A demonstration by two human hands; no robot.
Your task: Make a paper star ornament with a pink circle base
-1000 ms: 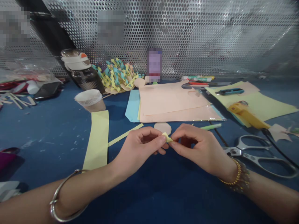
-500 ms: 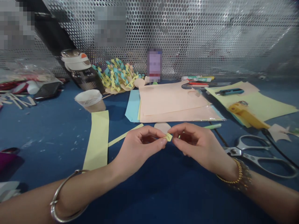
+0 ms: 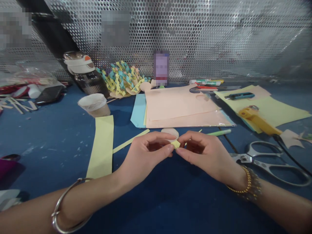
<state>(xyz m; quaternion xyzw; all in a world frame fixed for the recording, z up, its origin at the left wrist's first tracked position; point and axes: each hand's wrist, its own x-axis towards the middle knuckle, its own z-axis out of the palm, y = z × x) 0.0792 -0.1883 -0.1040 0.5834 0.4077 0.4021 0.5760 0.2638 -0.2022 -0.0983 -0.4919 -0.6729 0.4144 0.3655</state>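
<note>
A small folded piece of yellow paper strip (image 3: 175, 143) sits between my hands above the blue table. My left hand (image 3: 146, 156) pinches its left side with thumb and forefinger. The right edge of the fold is between the thumb and forefinger of my right hand (image 3: 209, 154). Part of the strip seems to run behind the right fingers, where most of it is hidden. Just beyond the fingertips lies a pale round paper disc (image 3: 170, 132). A narrow yellow strip (image 3: 130, 141) lies left of it, beside a wide yellow paper strip (image 3: 101, 148).
Silver scissors (image 3: 265, 159) lie by my right wrist. Pink paper sheets (image 3: 180, 104) are stacked ahead. At the back left stand a paper cup (image 3: 96, 107), a dark bottle (image 3: 89, 79) and curled paper pieces (image 3: 125, 79). A yellow-handled tool (image 3: 259, 120) and a cutter (image 3: 240, 96) lie right.
My right fingertips have moved slightly left and now meet the folded yellow paper. The fold has turned a little between my fingers, and a strip end shows behind my right hand.
</note>
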